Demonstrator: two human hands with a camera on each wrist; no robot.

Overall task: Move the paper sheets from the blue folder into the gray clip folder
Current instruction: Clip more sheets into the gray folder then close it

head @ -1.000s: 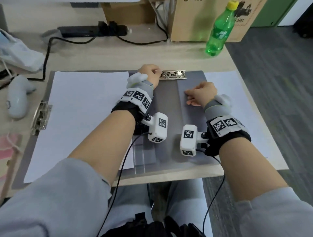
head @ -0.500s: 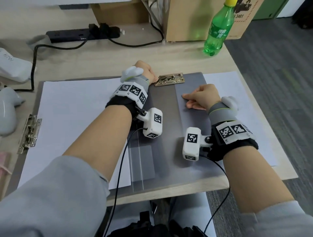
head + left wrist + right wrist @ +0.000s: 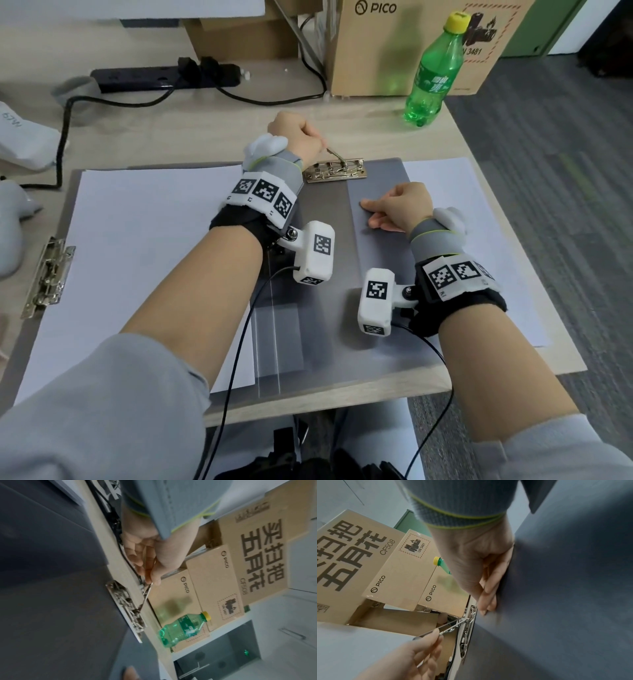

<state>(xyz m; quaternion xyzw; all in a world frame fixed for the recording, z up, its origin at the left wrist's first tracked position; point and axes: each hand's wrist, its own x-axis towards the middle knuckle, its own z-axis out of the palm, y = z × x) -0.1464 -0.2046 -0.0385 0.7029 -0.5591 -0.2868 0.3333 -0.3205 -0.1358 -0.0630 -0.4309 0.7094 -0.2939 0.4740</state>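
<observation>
The gray clip folder (image 3: 342,260) lies flat in the middle of the desk, its metal clip (image 3: 337,173) at the far edge. My left hand (image 3: 322,145) pinches the clip's thin lever (image 3: 337,156) and holds it tilted up off the base; the wrist views show the same pinch (image 3: 150,580) on the raised lever (image 3: 452,625). My right hand (image 3: 371,212) presses its fingertips (image 3: 486,608) on the folder's right half and holds nothing. White paper sheets (image 3: 144,257) lie on the other folder to the left, whose clip (image 3: 48,274) is at its left edge.
A loose white sheet (image 3: 445,181) sticks out from under the gray folder on the right. Behind stand a green bottle (image 3: 433,72), cardboard boxes (image 3: 394,48) and a black power strip (image 3: 164,73) with cables. A white controller (image 3: 13,205) lies at far left.
The clip lever lay flat a second ago; my left hand has taken hold of it and lifted it. The right hand has stayed on the folder.
</observation>
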